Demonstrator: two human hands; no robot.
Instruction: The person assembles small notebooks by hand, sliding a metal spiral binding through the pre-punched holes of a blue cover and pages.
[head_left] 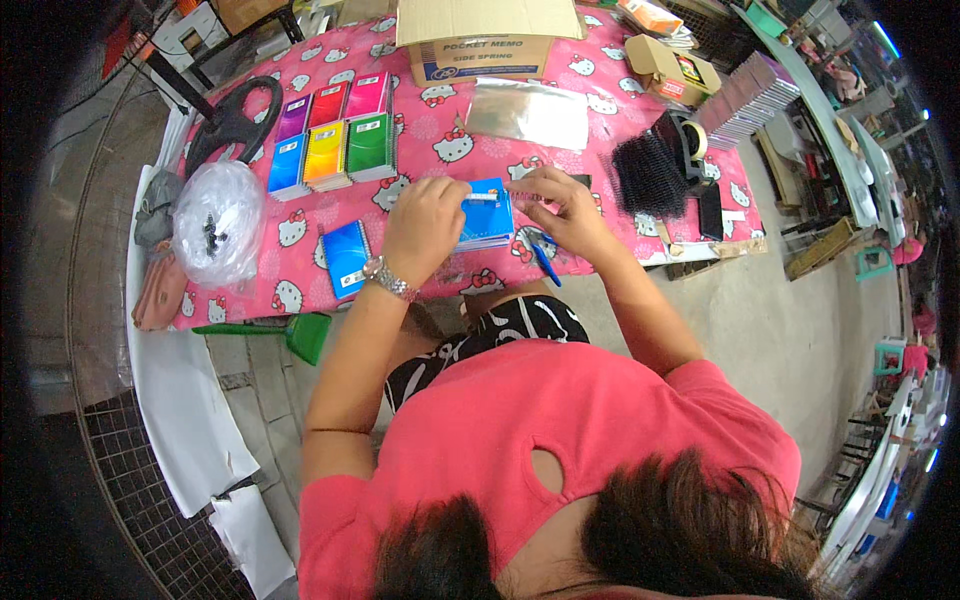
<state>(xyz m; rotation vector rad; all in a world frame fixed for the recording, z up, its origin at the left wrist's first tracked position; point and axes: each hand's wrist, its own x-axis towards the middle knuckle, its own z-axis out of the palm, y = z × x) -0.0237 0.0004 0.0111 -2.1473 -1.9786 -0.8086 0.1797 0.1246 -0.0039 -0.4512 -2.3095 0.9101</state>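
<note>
My left hand (424, 226) rests on the left edge of a small stack of blue notebooks (490, 213) lying on the pink cartoon-cat tablecloth (440, 150). A metal watch sits on that wrist. My right hand (561, 205) pinches something small and thin at the stack's top right corner; I cannot tell what it is. A single blue notebook (346, 257) lies to the left of my left hand. A blue pen (543, 262) lies by the table's front edge under my right hand.
Coloured notebook stacks (332, 135) lie at the back left, near a clear plastic bag (218, 222) and a black steering wheel (232, 122). A cardboard box (482, 40), clear sleeves (528, 115), black combs (648, 176) and a tape dispenser (688, 145) lie behind and right.
</note>
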